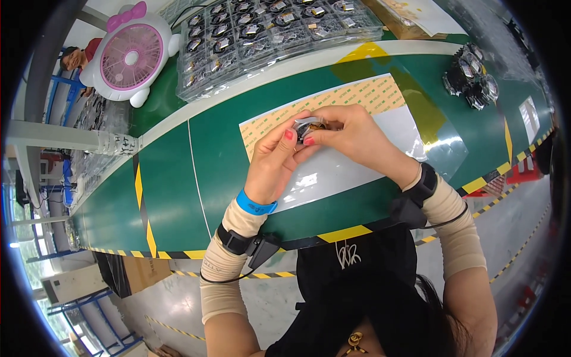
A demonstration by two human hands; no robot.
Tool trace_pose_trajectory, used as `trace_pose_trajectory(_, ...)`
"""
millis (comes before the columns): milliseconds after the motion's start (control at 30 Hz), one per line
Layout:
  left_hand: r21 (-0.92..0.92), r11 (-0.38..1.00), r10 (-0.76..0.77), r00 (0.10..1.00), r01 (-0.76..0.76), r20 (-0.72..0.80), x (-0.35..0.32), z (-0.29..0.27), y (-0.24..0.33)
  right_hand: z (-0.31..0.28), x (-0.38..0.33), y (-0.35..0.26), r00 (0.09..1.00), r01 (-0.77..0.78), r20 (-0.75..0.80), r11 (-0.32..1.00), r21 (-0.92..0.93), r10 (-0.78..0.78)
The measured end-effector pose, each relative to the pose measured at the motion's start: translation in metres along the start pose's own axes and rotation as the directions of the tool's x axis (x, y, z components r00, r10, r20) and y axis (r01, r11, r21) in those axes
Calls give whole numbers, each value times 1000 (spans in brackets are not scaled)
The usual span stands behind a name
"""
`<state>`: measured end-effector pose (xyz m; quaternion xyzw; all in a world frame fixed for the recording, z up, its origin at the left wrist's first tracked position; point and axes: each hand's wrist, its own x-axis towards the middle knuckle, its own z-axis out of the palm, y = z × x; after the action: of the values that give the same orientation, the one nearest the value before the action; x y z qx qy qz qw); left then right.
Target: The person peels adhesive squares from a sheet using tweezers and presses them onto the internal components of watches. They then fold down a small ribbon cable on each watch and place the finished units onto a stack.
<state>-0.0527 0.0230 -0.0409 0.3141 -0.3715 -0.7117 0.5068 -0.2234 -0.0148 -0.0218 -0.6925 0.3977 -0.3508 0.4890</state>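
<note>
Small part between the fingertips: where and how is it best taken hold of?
Probably by its outer edge, from left and right: the small part looks roundish, and the left hand and right hand pinch it from opposite sides, leaving its upper face partly exposed.

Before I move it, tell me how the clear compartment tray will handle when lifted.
The clear compartment tray probably flexes, since it looks like thin plastic. It may feel weighty because rows of small round parts fill much of it, and they could rattle if tilted.
</note>
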Motion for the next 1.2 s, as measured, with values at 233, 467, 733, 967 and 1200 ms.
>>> trace_pose_trajectory(233,3,999,-49,997,49,61,-7,1,-5,3,-14,3,992,98,-77,993,-70,-104)
trace_pose_trajectory(467,54,996,66,998,-66,-8,-4,5,-8,9,-10,8,922,266,-183,903,-337,-340)
trace_pose_trajectory(733,-25,998,60,998,-60,26,-10,4,-10,8,-14,10,915,328,-166,917,-225,-368)
trace_pose_trajectory(967,98,990,100,995,-101,13,-11,1,-10,13,-16,1,883,334,-215,881,-335,-417)
trace_pose_trajectory(1200,224,964,180,972,-144,-152,-5,8,11,-35,11,16,848,220,-359,876,-429,-389)
